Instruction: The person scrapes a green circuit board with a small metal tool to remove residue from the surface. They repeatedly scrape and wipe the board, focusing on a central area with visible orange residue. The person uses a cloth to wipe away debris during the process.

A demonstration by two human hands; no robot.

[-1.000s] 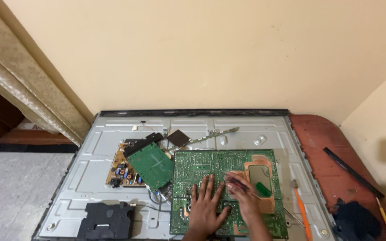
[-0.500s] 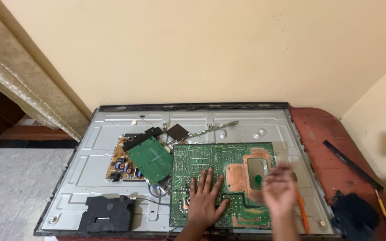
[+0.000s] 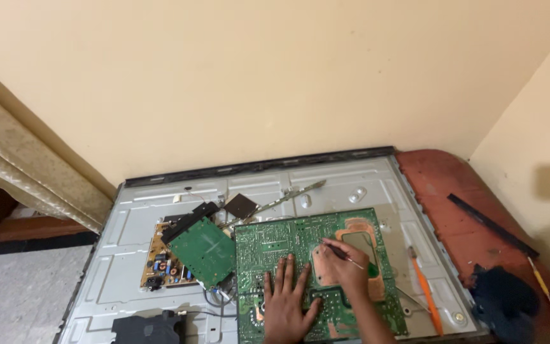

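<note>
Surface: a grey metal back panel (image 3: 351, 185) of a flat screen lies face down, filling most of the view, its black far edge against the wall.
Large board: a green circuit board (image 3: 288, 245) with copper patches lies solder side up on the near right part of the panel.
Left hand (image 3: 286, 304): flat on the large board's near part, fingers spread apart, gripping nothing.
Right hand (image 3: 342, 267): fingers pinched together on a thin dark probe (image 3: 340, 252), its tip on the board beside the copper patch.
Small boards: a smaller green board (image 3: 204, 251) lies tilted over a tan power board (image 3: 160, 264), just left of the large one.
Right side: an orange-handled tool (image 3: 426, 292) lies on the panel; beyond it a red-brown table (image 3: 444, 185) bears a black strip (image 3: 491, 225) and a dark cloth (image 3: 503, 299).
Room: plain cream walls (image 3: 237, 83) meet in a corner at far right; a grey floor (image 3: 20, 293) shows at near left.
</note>
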